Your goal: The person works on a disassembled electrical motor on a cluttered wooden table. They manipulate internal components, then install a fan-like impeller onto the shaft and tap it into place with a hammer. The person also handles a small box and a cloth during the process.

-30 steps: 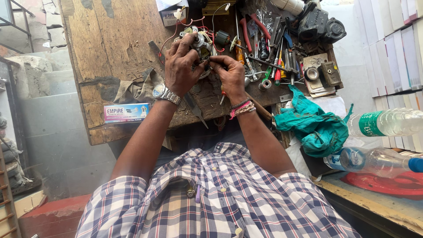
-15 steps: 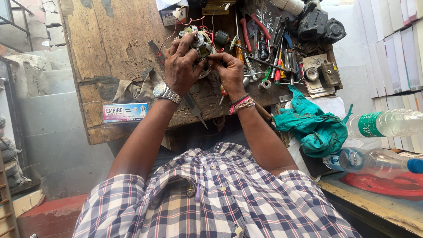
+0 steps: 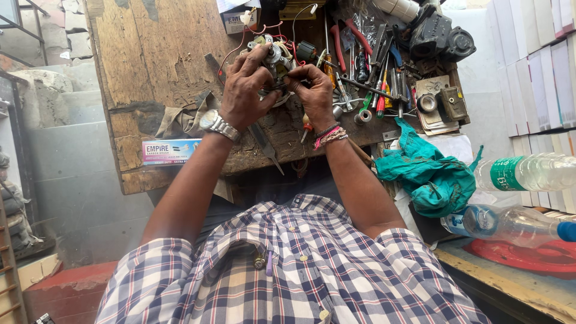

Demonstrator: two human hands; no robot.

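Small motor: a small metal electric motor [image 3: 275, 57] with red and white wires sits between both hands, held up just above the far middle of the wooden tabletop [image 3: 162, 54].
Left hand: the left hand [image 3: 245, 90] is curled around the motor's left side, fingers closed on it; a metal wristwatch [image 3: 217, 125] is on its wrist.
Right hand: the right hand [image 3: 313, 91] pinches the motor's right side with bent fingertips; pink thread bands [image 3: 330, 135] circle the wrist.
Tools: pliers, screwdrivers and other hand tools [image 3: 366, 66] lie heaped toward the tabletop's far right corner.
Flat box: a small printed carton [image 3: 171, 151] lies at the near left edge.
Cloth: a teal rag [image 3: 429, 177] is bunched just off the near right corner.
Bottles: two clear plastic bottles [image 3: 516, 198] lie to the right of the rag.
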